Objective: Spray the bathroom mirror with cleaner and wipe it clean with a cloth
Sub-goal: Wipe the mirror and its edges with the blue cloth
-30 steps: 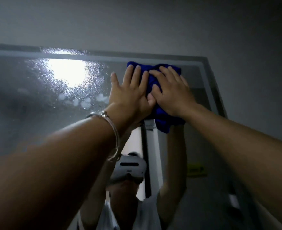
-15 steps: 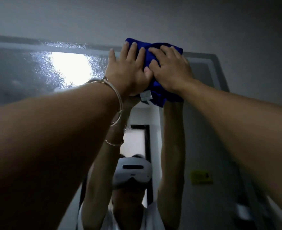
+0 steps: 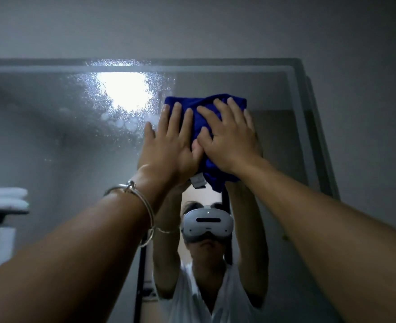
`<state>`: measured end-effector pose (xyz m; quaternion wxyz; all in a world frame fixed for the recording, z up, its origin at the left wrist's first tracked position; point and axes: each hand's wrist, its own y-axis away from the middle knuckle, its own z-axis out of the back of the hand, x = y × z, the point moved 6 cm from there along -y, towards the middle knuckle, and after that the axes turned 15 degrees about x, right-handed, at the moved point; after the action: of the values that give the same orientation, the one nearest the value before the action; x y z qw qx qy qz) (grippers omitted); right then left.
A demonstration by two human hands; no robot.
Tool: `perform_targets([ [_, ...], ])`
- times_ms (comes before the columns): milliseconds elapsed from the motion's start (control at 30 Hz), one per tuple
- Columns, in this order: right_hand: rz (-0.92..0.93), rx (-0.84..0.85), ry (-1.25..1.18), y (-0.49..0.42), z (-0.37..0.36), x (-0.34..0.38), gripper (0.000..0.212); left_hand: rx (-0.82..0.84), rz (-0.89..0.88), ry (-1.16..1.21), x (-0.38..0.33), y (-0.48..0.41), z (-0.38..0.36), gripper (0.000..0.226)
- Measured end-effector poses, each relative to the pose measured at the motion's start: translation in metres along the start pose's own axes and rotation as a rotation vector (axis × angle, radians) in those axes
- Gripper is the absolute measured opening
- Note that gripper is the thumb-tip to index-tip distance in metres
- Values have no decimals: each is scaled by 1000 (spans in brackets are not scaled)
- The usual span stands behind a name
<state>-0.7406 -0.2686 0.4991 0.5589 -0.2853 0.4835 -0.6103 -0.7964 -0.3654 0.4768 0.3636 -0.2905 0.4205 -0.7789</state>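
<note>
1. We see both hands raised to the mirror (image 3: 52,148), near its upper right corner.
2. The left hand (image 3: 169,148) and right hand (image 3: 229,143) press the blue cloth (image 3: 199,101) against the glass; each grip has its fingers straight, clamping nothing.
3. Spray droplets (image 3: 113,122) cling just left of the cloth.

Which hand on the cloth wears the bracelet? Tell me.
The left hand: a silver bracelet circles its wrist, and it presses the blue cloth beside the droplets. The right hand has a bare wrist.
</note>
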Motion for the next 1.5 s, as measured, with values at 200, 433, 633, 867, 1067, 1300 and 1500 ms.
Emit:
perform_targets([
  [200, 14, 31, -8, 56, -26, 22, 54, -31, 23, -51, -1, 61, -28, 73],
  [433, -17, -22, -37, 59, -29, 24, 58, 5, 6, -142, 0, 66, -30, 75],
  [633, -2, -5, 13, 38, -27, 29, 58, -5, -5, -203, 17, 48, -21, 79],
  [867, -13, -28, 7, -46, 1, 44, 56, -27, -13, -136, 64, -25, 18, 68],
  [1067, -86, -10, -13, -118, 26, 51, 52, 6, -58, -144, 98, -91, 62, 69],
  [1300, -99, -1, -37, -143, 9, 117, 50, -47, -37, -159, 169, -87, 66, 67],
  [1500, -59, -4, -6, -133, 2, 135, 50, -77, 1, -52, 175, -57, 50, 63],
])
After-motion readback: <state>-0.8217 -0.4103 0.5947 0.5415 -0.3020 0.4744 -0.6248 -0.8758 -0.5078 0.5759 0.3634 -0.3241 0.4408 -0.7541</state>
